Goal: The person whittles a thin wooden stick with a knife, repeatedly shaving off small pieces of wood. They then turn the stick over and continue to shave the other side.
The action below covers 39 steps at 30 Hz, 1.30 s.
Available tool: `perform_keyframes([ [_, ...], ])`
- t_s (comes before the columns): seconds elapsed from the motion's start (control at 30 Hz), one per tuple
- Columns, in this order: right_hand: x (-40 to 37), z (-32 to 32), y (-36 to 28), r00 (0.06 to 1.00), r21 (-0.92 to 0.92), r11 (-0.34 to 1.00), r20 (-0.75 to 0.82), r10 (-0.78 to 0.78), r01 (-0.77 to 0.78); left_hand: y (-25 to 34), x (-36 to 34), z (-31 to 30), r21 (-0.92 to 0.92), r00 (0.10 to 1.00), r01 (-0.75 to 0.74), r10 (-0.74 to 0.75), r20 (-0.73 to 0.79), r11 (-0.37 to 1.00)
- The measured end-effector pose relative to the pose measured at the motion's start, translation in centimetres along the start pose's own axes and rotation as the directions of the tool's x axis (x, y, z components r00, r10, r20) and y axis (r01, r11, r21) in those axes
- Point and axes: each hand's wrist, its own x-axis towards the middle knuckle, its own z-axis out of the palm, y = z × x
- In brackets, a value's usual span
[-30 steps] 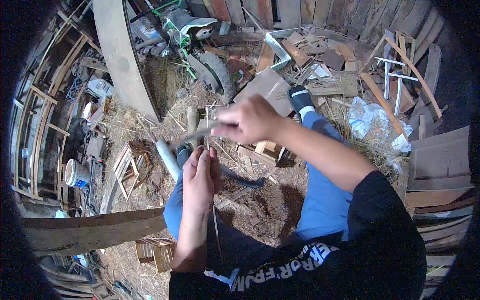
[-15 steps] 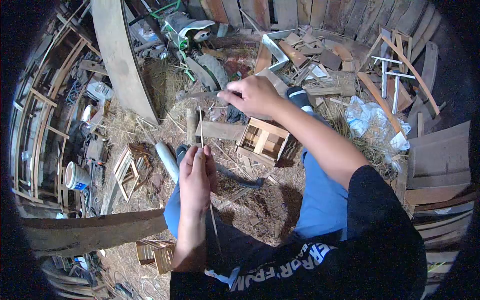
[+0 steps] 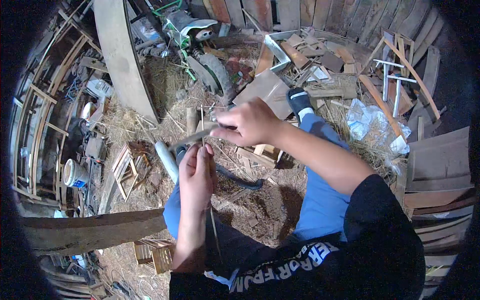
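My left hand (image 3: 196, 177) pinches a thin bamboo strip (image 3: 202, 125) that stands upright from my fingers and also runs down past my wrist. My right hand (image 3: 247, 122) grips the handle of a knife (image 3: 192, 137). Its blade points left and lies across the strip just above my left fingertips. Both hands are over my lap, above my blue trousers. A small wooden slat crate (image 3: 262, 152) on the ground is partly hidden behind my right hand.
Straw and wood scraps cover the ground. A small slatted stool (image 3: 129, 165) and a white tin (image 3: 74, 174) lie at left, a heavy plank (image 3: 95, 231) at lower left. A wheeled machine (image 3: 202, 55) and boards stand behind. Crumpled plastic (image 3: 372, 122) lies at right.
My right hand with the knife swung up and away from the strip, then came back down, so the blade again lies across the strip above my left fingers. My left hand stayed put.
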Motion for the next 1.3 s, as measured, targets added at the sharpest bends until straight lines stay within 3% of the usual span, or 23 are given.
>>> perform_keyframes([
  [0.07,0.5,0.6,1.6,0.989,0.018,0.992,-0.08,0.128,-0.127,-0.6,-0.1,-0.5,0.003,1.0,0.002,-0.002,0.026,1.0],
  [0.13,1.8,-1.4,4.0,0.921,-0.144,0.911,-0.004,0.39,-0.386,-0.9,-0.1,-0.3,-0.024,0.999,0.02,-0.019,0.048,0.999],
  [0.17,1.8,-1.3,4.5,0.942,-0.174,0.93,-0.154,0.298,-0.323,-0.4,-0.5,0.0,-0.011,0.998,0.002,-0.002,0.066,1.0],
  [0.27,0.2,-1.2,1.7,0.977,-0.005,0.986,-0.134,0.163,-0.166,-0.6,-0.2,-0.4,-0.028,0.996,-0.013,0.015,0.09,1.0],
  [0.33,-0.4,-1.3,-0.7,1.0,0.022,1.0,-0.023,-0.019,0.02,-0.5,-0.3,0.0,0.013,0.999,-0.04,0.04,0.033,0.999],
  [0.4,-0.2,0.1,1.0,0.995,-0.032,0.997,-0.066,0.07,-0.072,-0.5,-0.4,0.1,0.033,0.998,-0.041,0.039,0.04,0.999],
  [0.47,1.4,-1.0,4.4,0.935,-0.155,0.922,-0.03,0.353,-0.354,-0.5,-0.7,0.0,0.008,0.995,-0.026,0.025,0.095,1.0],
  [0.5,1.5,-1.6,4.8,0.937,-0.185,0.919,-0.111,0.333,-0.348,-0.5,-0.9,0.1,0.024,0.993,-0.05,0.047,0.11,0.998],
  [0.63,-0.4,-0.5,1.0,0.97,0.13,0.969,-0.102,0.222,-0.208,-0.4,-0.1,-0.3,0.09,0.998,-0.044,0.041,0.039,0.995],
  [0.73,-0.5,-0.1,0.1,1.0,0.052,0.999,-0.024,-0.006,0.007,-1.3,-0.3,0.9,0.094,0.985,-0.151,0.158,-0.072,0.984],
  [0.8,0.7,0.9,2.6,0.959,0.025,0.961,-0.047,0.278,-0.277,-0.7,0.0,-0.1,0.094,0.999,-0.041,0.041,0.0,0.995],
  [0.83,1.7,-0.3,3.5,0.896,0.058,0.894,0.011,0.444,-0.444,-0.3,-0.5,0.5,0.085,0.996,-0.085,0.086,-0.013,0.993],
  [0.87,1.6,-0.1,4.4,0.923,0.007,0.934,-0.151,0.354,-0.357,0.0,-0.9,0.9,0.079,0.99,-0.134,0.136,-0.027,0.988],
  [0.93,1.7,-0.3,3.3,0.958,0.123,0.968,-0.164,0.236,-0.218,-0.1,-0.9,0.7,0.102,0.993,-0.118,0.117,0.02,0.988],
  [0.97,1.1,0.6,2.2,0.964,0.096,0.99,-0.236,0.125,-0.104,-0.5,-0.5,0.4,0.154,0.989,-0.146,0.143,0.031,0.977],
  [1.0,0.6,-0.3,0.5,0.989,0.049,0.999,-0.143,0.024,-0.018,-0.4,-0.6,0.6,0.129,0.989,-0.146,0.147,0.001,0.981],
  [1.07,0.3,0.2,0.5,0.995,0.006,1.0,-0.102,-0.022,0.023,-0.1,-0.9,1.1,0.095,0.989,-0.138,0.143,-0.042,0.986],
  [1.1,0.9,0.4,1.7,0.962,-0.034,0.963,-0.072,0.265,-0.268,0.0,-1.3,1.0,0.096,0.994,-0.106,0.109,-0.022,0.99],
  [1.13,2.1,0.1,3.9,0.849,-0.091,0.845,-0.06,0.524,-0.528,0.2,-1.7,1.2,0.09,0.996,-0.085,0.085,0.002,0.992],
  [1.2,2.0,0.0,6.6,0.837,-0.067,0.836,-0.096,0.538,-0.545,0.9,-2.4,1.4,0.044,0.996,-0.036,0.032,0.083,0.998],
  [1.3,1.7,0.9,4.5,0.85,0.049,0.857,-0.114,0.514,-0.512,-0.3,-0.8,0.6,0.044,0.998,-0.049,0.047,0.045,0.998],
])
